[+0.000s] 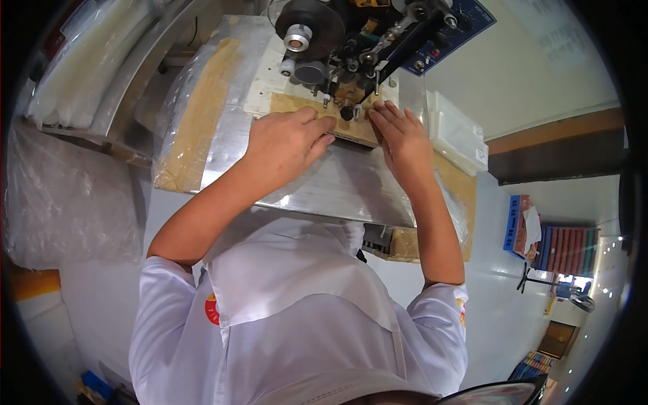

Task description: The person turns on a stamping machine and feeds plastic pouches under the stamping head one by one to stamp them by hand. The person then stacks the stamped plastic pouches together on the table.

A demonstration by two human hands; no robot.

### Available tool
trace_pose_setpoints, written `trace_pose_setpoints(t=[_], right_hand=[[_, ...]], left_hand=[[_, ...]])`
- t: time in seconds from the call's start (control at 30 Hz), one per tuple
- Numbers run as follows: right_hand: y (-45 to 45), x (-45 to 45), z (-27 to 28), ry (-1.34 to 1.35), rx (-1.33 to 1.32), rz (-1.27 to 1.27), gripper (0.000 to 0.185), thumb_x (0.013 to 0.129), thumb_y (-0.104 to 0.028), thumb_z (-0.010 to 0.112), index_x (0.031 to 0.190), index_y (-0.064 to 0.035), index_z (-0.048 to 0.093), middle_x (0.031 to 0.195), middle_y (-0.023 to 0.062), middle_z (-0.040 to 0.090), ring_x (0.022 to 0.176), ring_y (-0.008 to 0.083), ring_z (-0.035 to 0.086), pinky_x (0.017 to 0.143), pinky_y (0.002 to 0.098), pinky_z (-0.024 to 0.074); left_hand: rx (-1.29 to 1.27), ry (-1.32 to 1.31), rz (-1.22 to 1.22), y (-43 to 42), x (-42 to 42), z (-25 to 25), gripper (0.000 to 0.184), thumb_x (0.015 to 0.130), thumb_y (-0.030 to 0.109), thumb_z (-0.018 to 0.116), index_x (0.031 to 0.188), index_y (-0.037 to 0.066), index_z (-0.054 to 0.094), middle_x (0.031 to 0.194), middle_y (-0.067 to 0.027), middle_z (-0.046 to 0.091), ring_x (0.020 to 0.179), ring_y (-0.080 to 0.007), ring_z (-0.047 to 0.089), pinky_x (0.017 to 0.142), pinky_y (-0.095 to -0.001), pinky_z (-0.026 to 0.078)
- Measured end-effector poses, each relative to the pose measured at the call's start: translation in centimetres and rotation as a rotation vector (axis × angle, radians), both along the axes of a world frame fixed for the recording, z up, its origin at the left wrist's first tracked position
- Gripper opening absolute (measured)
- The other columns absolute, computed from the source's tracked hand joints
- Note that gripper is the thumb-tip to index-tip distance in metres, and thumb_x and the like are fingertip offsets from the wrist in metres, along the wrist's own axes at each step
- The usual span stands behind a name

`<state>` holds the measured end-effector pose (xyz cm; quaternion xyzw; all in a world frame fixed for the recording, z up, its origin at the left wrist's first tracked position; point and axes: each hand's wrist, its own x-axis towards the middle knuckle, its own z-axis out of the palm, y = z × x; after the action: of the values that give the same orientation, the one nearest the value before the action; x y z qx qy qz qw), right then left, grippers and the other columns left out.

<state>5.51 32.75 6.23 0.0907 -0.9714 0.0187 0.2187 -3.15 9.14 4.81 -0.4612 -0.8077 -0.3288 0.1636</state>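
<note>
My left hand (287,145) rests at the front of the machine (337,61), on the brown-covered plate (354,131). Its fingers are bent, with the forefinger above the plate's front edge and the thumb lower; anything between them is hidden. On the other side of the plate lies my right hand (407,143), its fingers stretched out towards the machine's small black knob (347,113). A large dark reel (304,34) with a metal hub is mounted at the machine's upper left, and metal rods and rollers sit over the plate.
The machine stands on a metal-topped table (317,185) with brown tape and plastic wrap at its left. Clear plastic sheets (88,67) lie on a metal shelf at left. White plastic boxes (455,131) stand at right. A blue control panel (449,34) is behind.
</note>
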Motion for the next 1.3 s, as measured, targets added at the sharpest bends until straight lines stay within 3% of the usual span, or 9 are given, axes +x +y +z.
trace_pose_setpoints(t=[0.23,0.53,0.73,0.83,1.03,1.1,1.13,1.2,1.3], right_hand=[[1.5,0.5,-0.4,0.004,-0.013,-0.014,0.048,0.082,0.005,0.061,0.125,-0.0147,0.068,0.138,0.0086,0.061,0.134,0.0332,0.052,0.11,0.0474,0.0435],[13.9,9.7,-0.6,0.326,0.362,-0.533,0.054,0.075,0.003,0.06,0.119,-0.0258,0.073,0.121,0.0035,0.065,0.104,0.0275,0.06,0.088,0.0418,0.0446],[19.6,18.9,-14.7,-0.335,0.136,-0.759,0.038,0.087,-0.017,0.063,0.125,-0.0171,0.07,0.12,0.0108,0.067,0.11,0.0338,0.061,0.09,0.0469,0.0497],[16.9,20.5,-15.3,-0.309,-0.265,-0.801,0.04,0.091,-0.032,0.066,0.125,-0.0108,0.069,0.126,0.0134,0.066,0.117,0.0381,0.059,0.098,0.0475,0.0479],[12.6,16.7,-6.9,0.381,-0.383,-0.595,0.046,0.087,-0.029,0.075,0.126,-0.0073,0.066,0.131,0.0173,0.064,0.115,0.0395,0.06,0.102,0.046,0.0473],[7.5,14.8,-1.7,0.42,-0.528,-0.494,0.04,0.09,-0.019,0.074,0.127,-0.0052,0.066,0.127,0.0128,0.067,0.119,0.0268,0.062,0.101,0.0356,0.0479],[4.3,13.4,-0.9,0.497,-0.928,-0.241,0.036,0.091,-0.015,0.074,0.125,-0.0056,0.067,0.126,0.0091,0.069,0.117,0.0202,0.062,0.098,0.0328,0.0487],[-2.8,12.8,3.7,0.072,-1.114,-0.143,0.045,0.086,-0.022,0.08,0.126,-0.0086,0.066,0.127,0.0083,0.067,0.116,0.0202,0.063,0.1,0.0349,0.0487],[-8.3,8.7,1.6,0.262,-0.443,0.161,0.038,0.083,-0.026,0.076,0.116,-0.0085,0.069,0.117,0.0082,0.068,0.106,0.0272,0.064,0.091,0.0404,0.0508]], left_hand=[[-0.097,-0.104,-0.017,-1.4,1.6,1.8,0.032,0.087,0.026,0.072,0.117,0.014,0.07,0.084,-0.0048,0.062,0.074,-0.0253,0.064,0.067,-0.0398,0.05],[-0.367,-0.161,-0.276,-6.2,4.5,1.4,0.048,0.074,0.02,0.08,0.119,0.009,0.068,0.119,-0.0091,0.065,0.108,-0.0321,0.056,0.094,-0.0436,0.042],[-0.328,-0.182,-0.302,-6.8,4.6,1.2,0.031,0.075,0.01,0.079,0.106,0.007,0.072,0.108,-0.0095,0.069,0.098,-0.0309,0.061,0.087,-0.0408,0.046],[-0.265,-0.18,-0.293,-6.6,4.3,0.8,0.02,0.077,0.006,0.078,0.096,0.005,0.073,0.096,-0.0097,0.07,0.087,-0.0306,0.063,0.079,-0.04,0.048],[-0.29,-0.148,-0.309,-6.1,3.8,1.0,0.01,0.076,0.007,0.079,0.083,0.005,0.072,0.084,-0.0061,0.067,0.078,-0.0273,0.062,0.071,-0.0389,0.048],[-0.315,-0.274,-0.31,-6.4,3.5,1.1,0.012,0.075,0.006,0.08,0.084,0.005,0.071,0.085,-0.0072,0.067,0.079,-0.0279,0.063,0.07,-0.0383,0.049],[-0.329,-0.332,-0.322,-6.3,3.2,1.3,0.013,0.074,0.005,0.08,0.084,0.005,0.071,0.085,-0.0078,0.067,0.08,-0.0282,0.063,0.069,-0.038,0.049],[-0.271,-0.208,-0.301,-6.5,3.3,2.2,0.015,0.074,0.003,0.08,0.086,0.004,0.071,0.086,-0.0094,0.067,0.081,-0.0285,0.063,0.07,-0.037,0.049],[-0.13,0.048,-0.265,-5.8,4.1,4.8,0.014,0.079,0.001,0.077,0.091,0.003,0.07,0.09,-0.0112,0.066,0.084,-0.0273,0.063,0.072,-0.0346,0.049]])
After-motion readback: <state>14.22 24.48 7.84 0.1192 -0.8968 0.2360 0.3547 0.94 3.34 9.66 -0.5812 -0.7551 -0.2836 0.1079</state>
